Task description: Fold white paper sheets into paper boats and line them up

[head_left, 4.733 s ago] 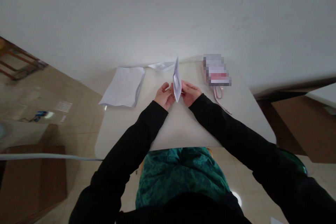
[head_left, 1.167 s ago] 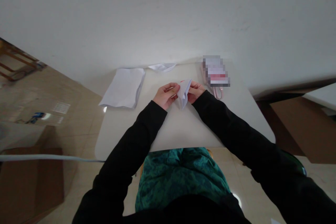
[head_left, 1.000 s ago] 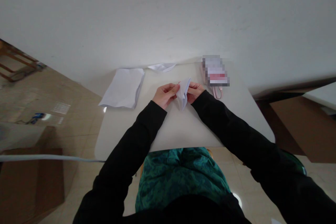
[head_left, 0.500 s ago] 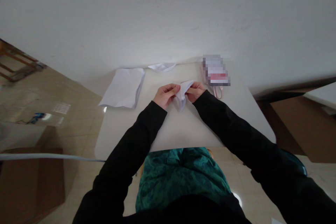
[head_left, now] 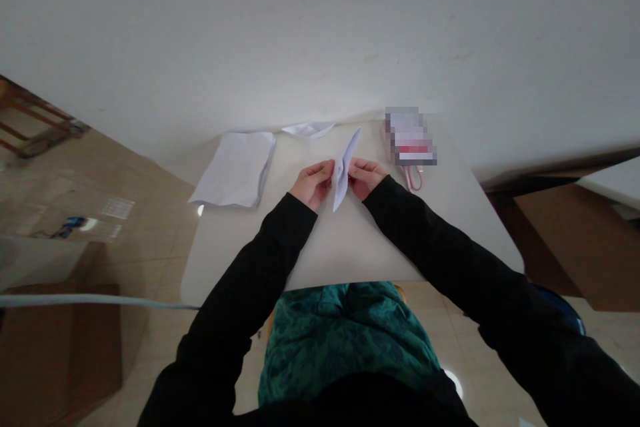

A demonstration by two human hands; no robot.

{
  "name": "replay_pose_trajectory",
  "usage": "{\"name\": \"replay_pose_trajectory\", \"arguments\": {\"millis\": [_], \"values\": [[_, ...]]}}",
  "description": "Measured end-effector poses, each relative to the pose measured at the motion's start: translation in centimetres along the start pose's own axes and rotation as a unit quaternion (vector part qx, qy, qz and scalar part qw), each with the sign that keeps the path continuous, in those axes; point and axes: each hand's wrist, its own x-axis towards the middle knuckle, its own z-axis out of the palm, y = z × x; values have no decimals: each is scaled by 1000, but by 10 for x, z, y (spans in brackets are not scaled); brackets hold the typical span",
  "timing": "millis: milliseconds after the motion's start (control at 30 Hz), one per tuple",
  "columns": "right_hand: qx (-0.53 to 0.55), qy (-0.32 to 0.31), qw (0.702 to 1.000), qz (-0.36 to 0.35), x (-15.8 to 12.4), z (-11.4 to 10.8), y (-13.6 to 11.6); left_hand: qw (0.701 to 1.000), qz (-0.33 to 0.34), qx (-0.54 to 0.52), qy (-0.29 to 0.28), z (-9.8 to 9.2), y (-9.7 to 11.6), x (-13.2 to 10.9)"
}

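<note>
A folded piece of white paper (head_left: 344, 172) is held up on edge above the table, long and narrow with pointed ends. My left hand (head_left: 313, 184) pinches it from the left side, thumb on top. From the right, my right hand (head_left: 367, 177) grips the same paper, its fingertips partly hidden behind it. Just beyond, against the wall, lies a folded paper boat (head_left: 308, 129). To the left of my hands is a stack of white paper sheets (head_left: 235, 168).
At the table's (head_left: 345, 247) back right stands a pinkish object (head_left: 410, 140), blurred by pixels, with a loop strap. The wall (head_left: 320, 33) rises directly behind the table. Cardboard boxes (head_left: 575, 233) flank the table on the floor, and a pale cable (head_left: 100, 299) runs in from the left.
The folded paper has gone from an opened, loose shape to a flatter, narrow one standing on edge. Both hands have shifted slightly and now press its two sides.
</note>
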Motion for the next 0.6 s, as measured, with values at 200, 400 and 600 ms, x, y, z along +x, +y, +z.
{"name": "replay_pose_trajectory", "arguments": {"millis": [200, 400, 600], "values": [[24, 21, 999, -7, -4, 1, -4, 999, -10, -29, 5, 4, -7, 1], [42, 49, 998, -22, -4, 5, -5, 1000, 4, -24, 5, 6, -9, 1], [51, 36, 997, -45, -7, 12, 3, 997, 3, -55, 51, 8, -9, -1]]}}
